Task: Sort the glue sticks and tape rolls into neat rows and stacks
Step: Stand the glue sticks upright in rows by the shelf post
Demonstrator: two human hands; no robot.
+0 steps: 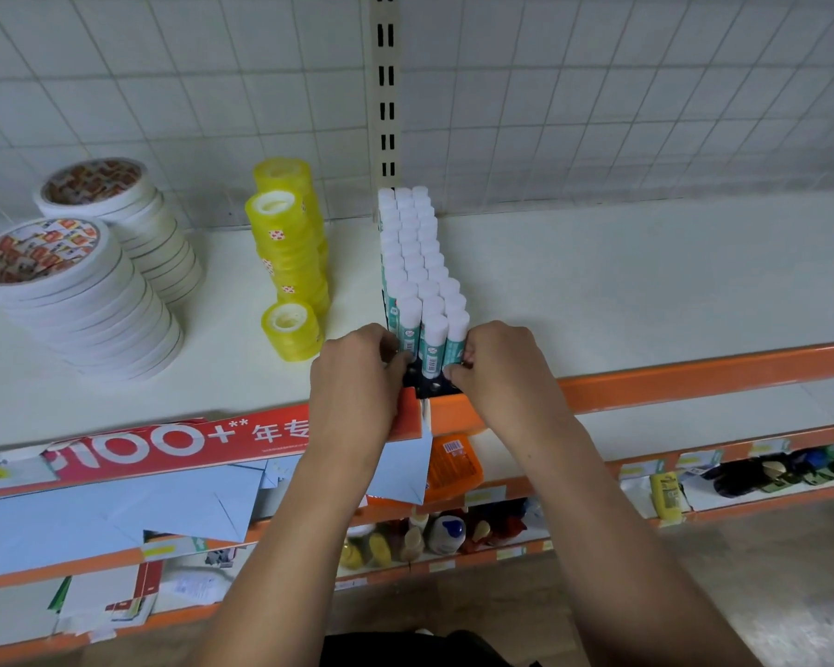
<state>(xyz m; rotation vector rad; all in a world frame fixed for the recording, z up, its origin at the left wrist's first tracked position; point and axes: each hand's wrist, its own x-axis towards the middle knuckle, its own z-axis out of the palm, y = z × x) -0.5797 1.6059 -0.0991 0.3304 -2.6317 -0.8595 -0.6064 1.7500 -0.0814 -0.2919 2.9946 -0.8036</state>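
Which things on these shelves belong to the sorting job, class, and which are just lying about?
Belong: glue sticks, held at the front by the left hand and right hand; yellow tape rolls; white tape rolls.
Lying about: blue envelopes; red banner; orange packet; bottles on the lower shelf.

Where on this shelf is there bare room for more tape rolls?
The widest bare shelf lies right of the glue sticks, back to the wire grid. A narrower strip runs between white tape stacks and yellow tape rolls. Crowded: the front row, gripped by left hand and right hand.
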